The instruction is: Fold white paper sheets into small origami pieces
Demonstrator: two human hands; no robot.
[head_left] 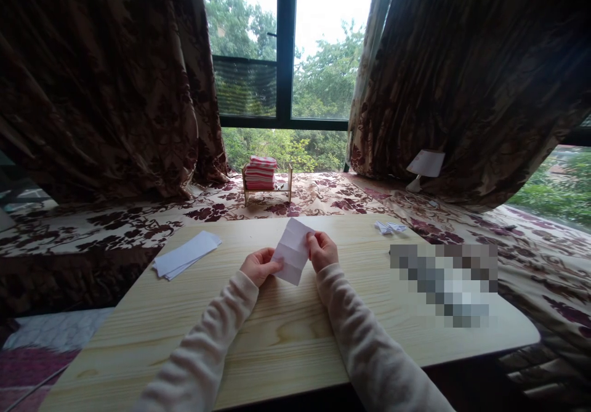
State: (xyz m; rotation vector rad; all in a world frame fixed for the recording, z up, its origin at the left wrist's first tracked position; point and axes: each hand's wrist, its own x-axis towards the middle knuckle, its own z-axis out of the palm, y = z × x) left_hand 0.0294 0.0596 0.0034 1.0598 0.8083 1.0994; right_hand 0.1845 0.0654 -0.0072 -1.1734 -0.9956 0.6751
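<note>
A creased white sheet of paper (292, 250) is held upright above the light wooden table (258, 332), near its middle. My left hand (259, 265) is closed and pinches the sheet's lower left edge. My right hand (322, 249) is closed and pinches the sheet's right edge. Both sleeves are cream-coloured.
A small stack of white paper sheets (185, 255) lies at the table's left. Small folded white paper pieces (388, 228) sit at the far right. Behind the table stands a little wooden rack with red striped cloths (261, 175); a white lamp (423, 167) sits by dark patterned curtains.
</note>
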